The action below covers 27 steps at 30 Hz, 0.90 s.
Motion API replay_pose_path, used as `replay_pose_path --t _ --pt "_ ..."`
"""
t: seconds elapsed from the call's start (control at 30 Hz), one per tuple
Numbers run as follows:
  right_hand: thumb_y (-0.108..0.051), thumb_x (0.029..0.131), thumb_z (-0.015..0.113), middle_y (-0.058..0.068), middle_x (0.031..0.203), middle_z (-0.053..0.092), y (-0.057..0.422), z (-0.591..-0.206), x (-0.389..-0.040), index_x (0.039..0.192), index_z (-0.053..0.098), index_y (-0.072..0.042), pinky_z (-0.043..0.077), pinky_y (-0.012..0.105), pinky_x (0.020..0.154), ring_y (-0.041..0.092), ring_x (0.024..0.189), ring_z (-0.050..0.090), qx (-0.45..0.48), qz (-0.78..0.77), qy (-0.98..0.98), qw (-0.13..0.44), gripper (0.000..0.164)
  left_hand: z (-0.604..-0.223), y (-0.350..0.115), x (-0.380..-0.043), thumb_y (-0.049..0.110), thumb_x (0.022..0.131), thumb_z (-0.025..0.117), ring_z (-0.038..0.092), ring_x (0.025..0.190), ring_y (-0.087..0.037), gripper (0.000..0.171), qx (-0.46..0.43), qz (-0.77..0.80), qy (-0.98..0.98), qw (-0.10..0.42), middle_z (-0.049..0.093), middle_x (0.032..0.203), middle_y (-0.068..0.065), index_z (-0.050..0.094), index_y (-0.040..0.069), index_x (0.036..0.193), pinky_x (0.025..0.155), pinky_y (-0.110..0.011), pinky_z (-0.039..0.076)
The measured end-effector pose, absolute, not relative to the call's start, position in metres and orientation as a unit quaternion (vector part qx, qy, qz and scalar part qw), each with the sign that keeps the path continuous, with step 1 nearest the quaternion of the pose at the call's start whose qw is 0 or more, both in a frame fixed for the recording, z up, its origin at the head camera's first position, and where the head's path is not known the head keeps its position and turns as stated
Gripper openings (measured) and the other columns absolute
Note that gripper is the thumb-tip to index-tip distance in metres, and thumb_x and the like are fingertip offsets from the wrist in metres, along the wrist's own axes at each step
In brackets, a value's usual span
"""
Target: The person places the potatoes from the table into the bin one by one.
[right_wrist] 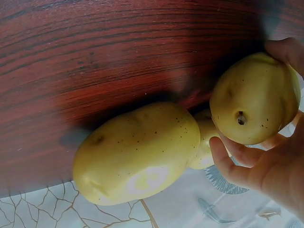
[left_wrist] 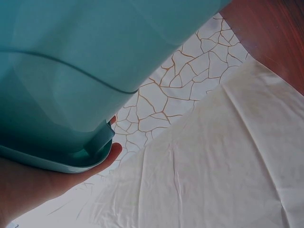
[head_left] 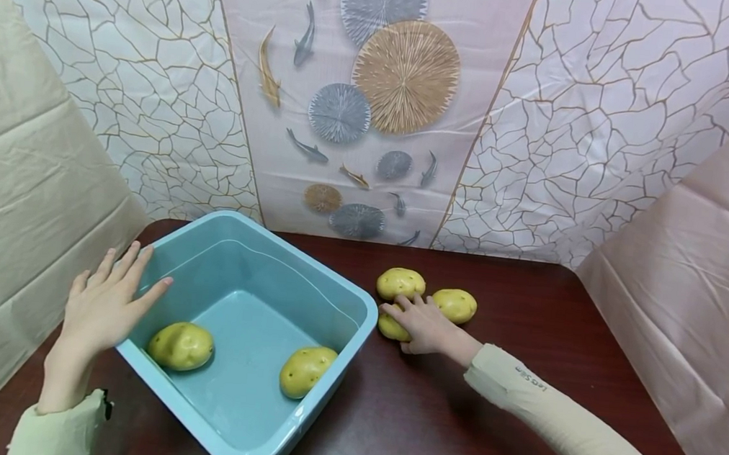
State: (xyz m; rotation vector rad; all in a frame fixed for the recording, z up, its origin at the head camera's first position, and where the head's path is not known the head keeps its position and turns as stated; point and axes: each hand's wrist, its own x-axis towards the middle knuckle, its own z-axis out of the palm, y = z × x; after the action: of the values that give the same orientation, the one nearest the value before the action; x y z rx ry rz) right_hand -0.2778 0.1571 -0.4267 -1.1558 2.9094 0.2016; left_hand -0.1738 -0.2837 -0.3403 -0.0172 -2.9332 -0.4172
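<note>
A blue plastic basin (head_left: 234, 454) stands on the table, with one potato (head_left: 181, 347) at its left side and another potato (head_left: 308, 372) at its right side. My left hand (head_left: 100, 305) rests along the basin's left rim, its fingers straight and spread. To the right of the basin, my right hand (head_left: 427, 327) holds a potato (right_wrist: 254, 99) between thumb and fingers. Two more potatoes lie beside that hand: one potato (head_left: 401, 283) just behind it and another potato (head_left: 455, 305) to its right, large in the right wrist view.
The dark red-brown wooden table (head_left: 528, 292) carries everything. A patterned cloth (head_left: 607, 133) hangs along the back, and plain beige cloth walls (head_left: 681, 248) flank both sides. The basin's raised rim stands between the two hands.
</note>
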Motion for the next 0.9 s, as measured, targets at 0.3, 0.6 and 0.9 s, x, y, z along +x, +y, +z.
replay_pose_path --t 0.3,0.6,0.9 --pt "-0.034 0.067 0.074 0.015 0.125 0.047 0.1574 -0.4273 -0.2786 0.131 0.041 -0.018 0.042 0.051 0.078 0.037 0.101 0.048 -0.368 0.066 0.927 0.002 0.073 -0.3404 -0.2839 -0.1739 0.053 0.092 0.028 -0.001 0.135 -0.045 0.072 -0.006 -0.141 -0.986 0.090 0.007 0.148 -0.023 0.007 0.009 0.144 0.096 -0.067 0.004" --pt "-0.033 0.065 0.075 0.014 0.122 0.049 0.1609 -0.4250 -0.2784 0.128 0.043 -0.021 0.042 0.053 0.078 0.037 0.096 0.051 -0.372 0.043 0.927 -0.010 0.071 -0.3401 -0.2833 -0.1736 0.055 0.091 0.026 -0.002 0.135 -0.045 0.073 -0.002 -0.140 -0.986 0.087 0.007 0.148 -0.023 0.007 0.008 0.144 0.096 -0.067 0.003" --pt "-0.031 0.063 0.075 0.011 0.119 0.050 0.1648 -0.4180 -0.2765 0.126 0.044 -0.023 0.043 0.051 0.076 0.034 0.096 0.052 -0.364 0.036 0.930 -0.018 0.070 -0.3398 -0.2832 -0.1739 0.056 0.091 0.026 -0.001 0.135 -0.045 0.074 -0.003 -0.140 -0.986 0.091 0.007 0.148 -0.023 0.007 0.008 0.144 0.096 -0.067 0.004"
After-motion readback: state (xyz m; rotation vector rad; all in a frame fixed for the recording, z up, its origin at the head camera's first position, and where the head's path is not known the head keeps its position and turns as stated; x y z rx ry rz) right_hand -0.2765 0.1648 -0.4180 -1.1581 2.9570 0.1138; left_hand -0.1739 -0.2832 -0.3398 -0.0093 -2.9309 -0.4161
